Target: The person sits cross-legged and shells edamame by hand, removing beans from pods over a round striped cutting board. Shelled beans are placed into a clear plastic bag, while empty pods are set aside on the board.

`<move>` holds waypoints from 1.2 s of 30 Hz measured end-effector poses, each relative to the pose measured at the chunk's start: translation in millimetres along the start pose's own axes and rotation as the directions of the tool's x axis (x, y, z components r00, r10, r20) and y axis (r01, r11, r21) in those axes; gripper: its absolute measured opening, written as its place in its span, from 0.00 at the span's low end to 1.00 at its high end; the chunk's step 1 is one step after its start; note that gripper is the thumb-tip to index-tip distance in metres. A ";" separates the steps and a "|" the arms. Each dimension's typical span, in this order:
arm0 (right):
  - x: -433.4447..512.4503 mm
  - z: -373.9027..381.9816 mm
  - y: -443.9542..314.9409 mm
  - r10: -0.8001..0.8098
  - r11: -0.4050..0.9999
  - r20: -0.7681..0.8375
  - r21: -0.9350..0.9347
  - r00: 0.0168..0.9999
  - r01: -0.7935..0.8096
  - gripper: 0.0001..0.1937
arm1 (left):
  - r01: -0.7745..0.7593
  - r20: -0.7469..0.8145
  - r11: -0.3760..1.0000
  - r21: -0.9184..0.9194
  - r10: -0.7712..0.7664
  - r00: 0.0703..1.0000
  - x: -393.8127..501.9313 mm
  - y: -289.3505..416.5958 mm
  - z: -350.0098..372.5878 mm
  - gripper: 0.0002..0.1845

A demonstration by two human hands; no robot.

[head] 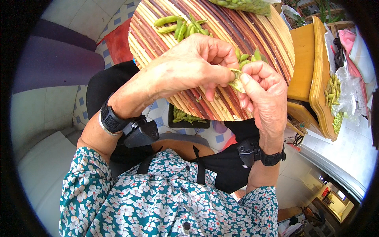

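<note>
Both hands meet over a round striped wooden table top [154,44]. My left hand [195,65] pinches one side of an opened green soybean pod [237,81], and my right hand [263,91] grips its other side with thumb and fingers. Just beyond the fingers, more green pods [244,57] lie on the wood, partly hidden by the hands. A second heap of whole pods [183,28] rests past my left hand. At the far edge is a clear plastic bag of green pods [242,5]. Small bits are scattered on the top.
Below the near edge of the table, a black tray [189,124] holding pods is on the tiled floor. To the right stands a yellow wooden cabinet [318,80] with pods [333,90] and crumpled plastic [348,94] on it. A red bag [118,41] lies at the left.
</note>
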State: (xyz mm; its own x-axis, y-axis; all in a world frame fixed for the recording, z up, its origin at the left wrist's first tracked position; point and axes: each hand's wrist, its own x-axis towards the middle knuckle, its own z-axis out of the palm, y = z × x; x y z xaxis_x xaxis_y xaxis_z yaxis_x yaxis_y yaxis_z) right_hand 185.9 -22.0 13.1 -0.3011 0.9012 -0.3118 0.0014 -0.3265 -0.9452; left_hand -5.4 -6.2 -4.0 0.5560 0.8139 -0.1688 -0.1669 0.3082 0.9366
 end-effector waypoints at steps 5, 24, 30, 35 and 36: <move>1.6 1.9 2.5 -0.053 0.998 -0.003 -0.046 0.999 0.053 0.06 | -0.006 0.008 0.997 0.073 0.005 1.000 0.2 1.4 -2.8 0.04; -1.2 11.0 4.2 -0.162 0.958 -0.060 -0.249 0.985 0.143 0.02 | 0.041 -0.078 0.980 0.192 -0.026 0.997 0.4 -2.1 4.1 0.03; -2.3 -1.3 -2.8 -0.004 0.999 -0.002 -0.041 1.000 0.004 0.04 | 0.024 -0.005 0.999 0.044 -0.024 1.000 0.3 1.2 0.0 0.05; 0.0 -6.8 -1.0 -0.001 0.999 0.029 0.034 1.000 0.000 0.04 | -0.006 0.021 0.999 -0.049 0.007 1.000 1.0 1.6 -2.9 0.07; 0.0 -7.2 -0.7 0.005 0.999 0.027 0.044 1.000 -0.006 0.04 | -0.010 0.021 0.999 -0.047 0.011 1.000 1.3 1.2 -3.2 0.07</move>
State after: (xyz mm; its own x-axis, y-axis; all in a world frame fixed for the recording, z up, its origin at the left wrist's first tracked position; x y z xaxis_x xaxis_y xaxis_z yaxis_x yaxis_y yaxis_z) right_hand 192.8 -19.8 13.0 -0.3266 0.8915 -0.3139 -0.0390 -0.3446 -0.9380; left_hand -7.5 -3.2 -4.0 0.5714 0.8065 -0.1518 -0.2102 0.3226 0.9229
